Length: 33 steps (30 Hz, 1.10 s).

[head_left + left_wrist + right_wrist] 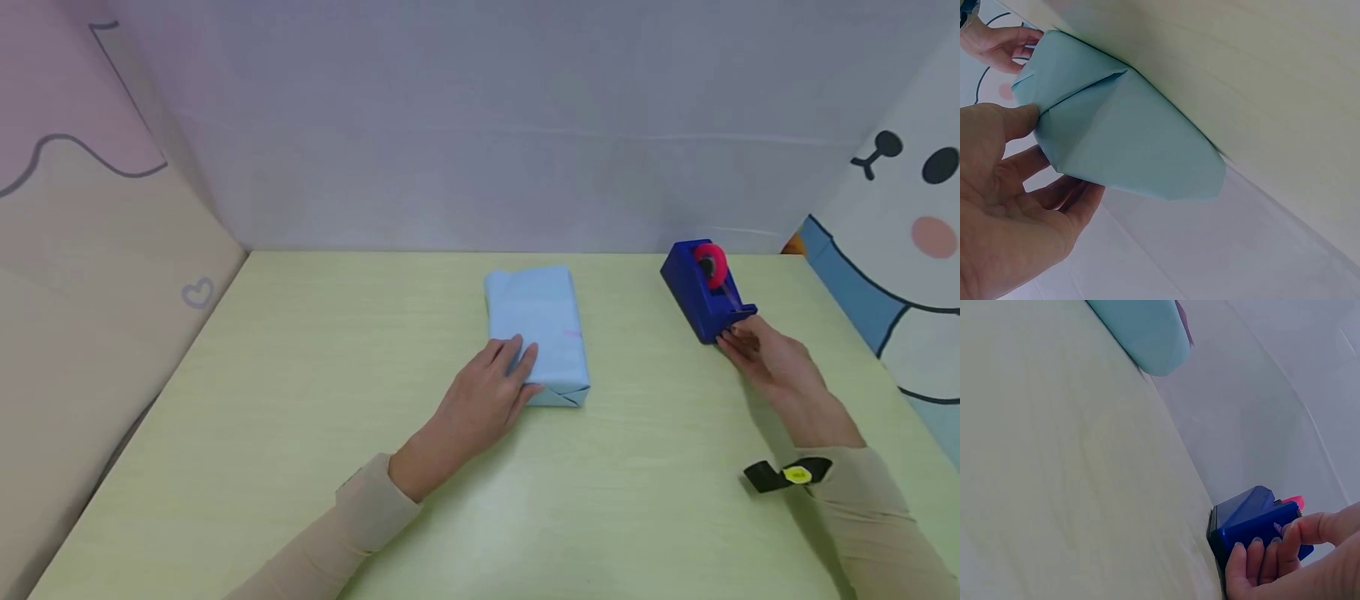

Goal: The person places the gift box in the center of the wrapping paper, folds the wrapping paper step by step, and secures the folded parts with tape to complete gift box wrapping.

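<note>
A flat package wrapped in light blue paper lies on the table, its folded end facing the person. My left hand holds it at the near left edge: the fingers rest over the top and the thumb lies against the folded end. Off to the right stands a dark blue tape dispenser with a pink-cored roll of tape. At its cutting end is my right hand. Thumb and forefinger pinch a small bit of tape by the toothed edge, and the other fingers touch the dispenser's side.
The pale wooden table runs back to a plain grey-white wall. Panels with printed cartoon shapes rise on the left and right. A black strap with a yellow tag sits at the right wrist.
</note>
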{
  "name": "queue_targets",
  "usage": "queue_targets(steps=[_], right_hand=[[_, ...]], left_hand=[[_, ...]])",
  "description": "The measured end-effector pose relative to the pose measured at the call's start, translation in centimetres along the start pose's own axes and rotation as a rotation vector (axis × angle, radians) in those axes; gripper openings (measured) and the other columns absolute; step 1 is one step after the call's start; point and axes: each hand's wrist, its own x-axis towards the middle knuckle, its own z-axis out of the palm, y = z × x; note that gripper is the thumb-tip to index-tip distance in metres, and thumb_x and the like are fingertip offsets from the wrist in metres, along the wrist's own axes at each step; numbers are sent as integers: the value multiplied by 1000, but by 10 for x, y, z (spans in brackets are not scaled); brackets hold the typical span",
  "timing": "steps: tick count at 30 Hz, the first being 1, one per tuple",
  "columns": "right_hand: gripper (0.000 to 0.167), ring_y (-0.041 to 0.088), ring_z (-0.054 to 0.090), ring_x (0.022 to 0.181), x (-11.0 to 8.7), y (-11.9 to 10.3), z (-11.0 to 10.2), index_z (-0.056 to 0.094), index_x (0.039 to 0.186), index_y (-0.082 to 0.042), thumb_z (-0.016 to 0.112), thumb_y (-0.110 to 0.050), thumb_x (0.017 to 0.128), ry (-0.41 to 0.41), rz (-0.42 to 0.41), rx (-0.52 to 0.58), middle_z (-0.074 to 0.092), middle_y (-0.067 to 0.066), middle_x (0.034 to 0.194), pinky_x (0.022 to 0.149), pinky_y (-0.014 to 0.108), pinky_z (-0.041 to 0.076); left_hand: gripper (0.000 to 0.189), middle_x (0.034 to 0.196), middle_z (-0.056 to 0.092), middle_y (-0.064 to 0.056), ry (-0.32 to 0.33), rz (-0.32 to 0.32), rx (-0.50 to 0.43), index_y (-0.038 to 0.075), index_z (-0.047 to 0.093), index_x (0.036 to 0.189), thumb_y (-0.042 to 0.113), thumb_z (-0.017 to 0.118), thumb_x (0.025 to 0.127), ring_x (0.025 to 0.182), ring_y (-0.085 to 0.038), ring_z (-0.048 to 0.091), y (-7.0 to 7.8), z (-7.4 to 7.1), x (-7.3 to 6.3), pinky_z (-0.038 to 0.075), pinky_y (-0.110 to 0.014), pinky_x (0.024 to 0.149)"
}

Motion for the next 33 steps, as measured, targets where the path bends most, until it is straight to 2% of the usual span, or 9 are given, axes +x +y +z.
queue_targets(steps=[6,9,12,14,20,24,28,33], right_hand=[[17,19,70,86,-3,-1,-1,68,89,-3,57,-5,103,-49,8,-44,65,8,90,84,31,61],[6,16,70,85,-5,-1,2,63,101,-6,61,-12,103,-43,6,-170,65,5,89,81,30,61],[20,12,69,84,-6,0,6,53,115,-10,65,-20,102,-16,3,-325,65,0,90,78,27,61],[26,10,69,84,-7,1,9,50,119,-13,66,-24,102,-10,0,-403,64,-4,90,77,25,60],[5,10,69,83,-8,4,12,65,100,-19,66,-24,102,-38,-19,-441,65,-5,90,74,25,59],[6,7,68,86,-10,6,12,66,101,-22,66,-27,102,-65,-31,-518,67,-8,92,75,22,59],[7,4,70,88,-13,8,14,69,100,-21,65,-26,103,-131,-87,-594,69,-10,95,76,19,58],[8,1,71,86,-16,13,18,69,105,-12,65,-20,102,-165,-235,-749,70,-12,96,76,15,57]], left_hand=[[46,128,64,-21,-3,-3,-3,-3,66,132,32,68,101,112,-32,60,1,0,0,53,-34,97],[46,128,64,-21,-1,-3,-7,-3,66,132,31,68,101,112,-32,60,1,0,-1,53,-35,97],[45,128,64,-21,6,-1,-6,-3,66,131,31,68,101,111,-32,60,1,0,-1,53,-35,96],[45,127,65,-21,12,0,-2,-3,66,131,30,69,101,111,-32,60,1,0,-1,53,-34,96],[46,126,65,-21,32,4,5,-3,66,130,31,69,100,109,-31,60,1,1,-2,52,-33,96],[46,125,65,-20,43,8,12,-3,67,130,32,70,100,109,-30,60,1,1,-2,52,-32,95],[46,125,65,-20,44,10,15,-3,67,130,32,70,100,109,-30,60,1,0,-1,52,-32,95],[46,125,65,-20,43,7,19,-2,68,129,32,69,100,109,-30,60,1,0,-1,52,-32,95]])
